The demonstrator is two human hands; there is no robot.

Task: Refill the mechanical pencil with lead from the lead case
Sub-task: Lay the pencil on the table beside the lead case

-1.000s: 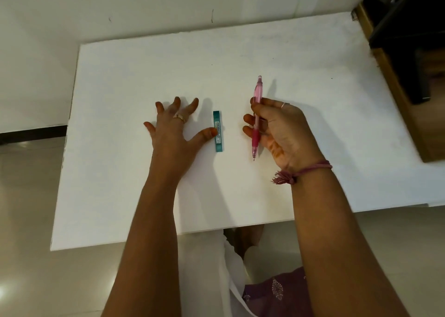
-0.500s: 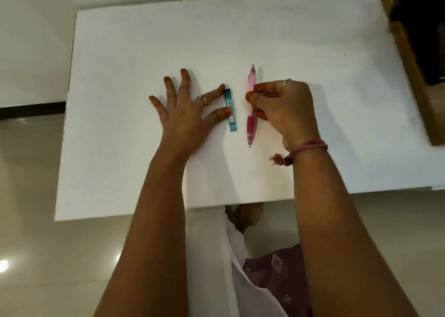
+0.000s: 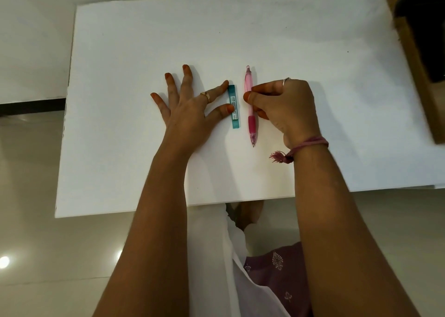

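Note:
A pink mechanical pencil (image 3: 250,114) lies lengthwise on the white table (image 3: 120,75), tip toward me. My right hand (image 3: 284,107) pinches its barrel between thumb and fingers. Just left of it lies a slim teal lead case (image 3: 234,107) with a white label. My left hand (image 3: 190,102) rests flat with fingers spread; its index finger and thumb touch the case's left edge without lifting it.
A brown wooden piece of furniture (image 3: 419,59) with a dark top stands at the table's right edge. Pale floor tiles (image 3: 36,160) lie to the left and below. My lap in white and purple cloth (image 3: 265,268) shows under the near table edge.
My right hand has lowered the pencil from a raised grip down onto the table. My left hand's fingers have shifted right to touch the lead case. The camera has tilted forward.

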